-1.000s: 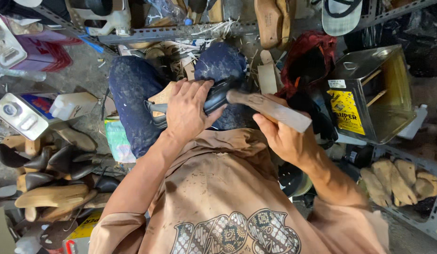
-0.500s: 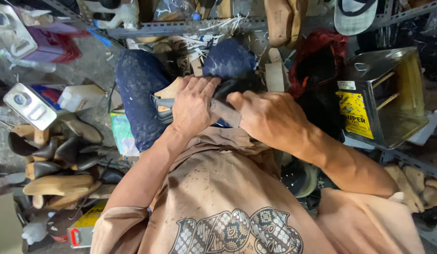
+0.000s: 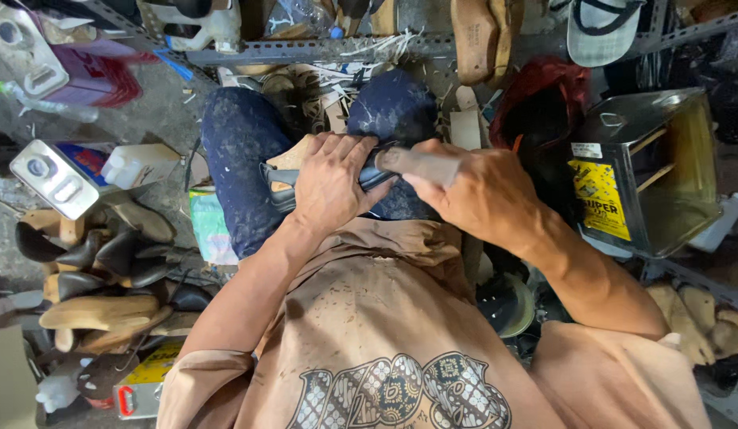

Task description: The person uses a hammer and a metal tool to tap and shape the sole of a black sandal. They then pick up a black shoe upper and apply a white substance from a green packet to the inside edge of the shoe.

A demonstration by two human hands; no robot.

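Head view looks straight down on a person seated among cluttered metal shelving (image 3: 321, 49), knees in dark blue, paint-flecked trousers (image 3: 242, 151), a tan printed shirt (image 3: 369, 349) filling the lower frame. To the right stands a square metal tin (image 3: 647, 171) with a yellow label; on the left floor lies a heap of wooden and dark shoe lasts (image 3: 99, 278), with a white plastic jug (image 3: 138, 165) above it.

Across the lap rests a shoe on its last (image 3: 283, 168), dark upper stretched over pale wood, lying sideways between the knees. The left hand (image 3: 331, 184) lies spread over it, fingers curled down along the far edge, palm pressing it flat; it is closed around the shoe, not loose. The right hand (image 3: 476, 191) is wrapped in a fist around the end of a flat, greyish-brown wooden tool (image 3: 420, 163), whose free end meets the dark upper right beside the left fingertips. The tool is blurred, so its exact shape is hard to tell; the shoe's toe end is hidden under the hands
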